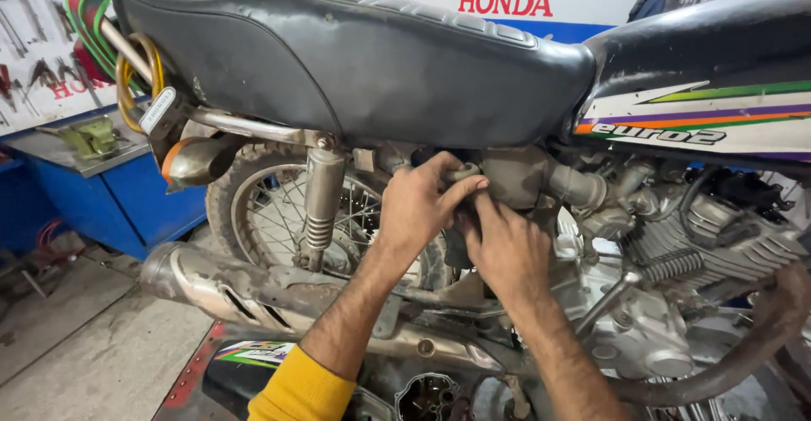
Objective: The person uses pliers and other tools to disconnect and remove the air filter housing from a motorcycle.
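The motorcycle fills nearly everything in front of me, side-on, and I place the rest by its black seat. To the seat's right the tank rises, black on top with coloured stripes along its side. Below the seat's rear end sits the spoked wheel, with the chromed shock standing upright across it. Lower again, the dull chrome exhaust runs along under the wheel. Under the tank, right of the seat's front, is the finned engine. Behind the seat's rear end, well apart from the bike, a blue surface carries a green vise.

Directly under the seat's front half is a grey air box, and both my hands are on the small parts at its left side. My left hand, yellow sleeve at the forearm, has its grip closed on a small grey tube just below the seat, thumb and fingers pinching it. My right hand sits just below and right of the left, touching it; its fingers curl into the frame gap, and I cannot tell whether that grip holds anything.
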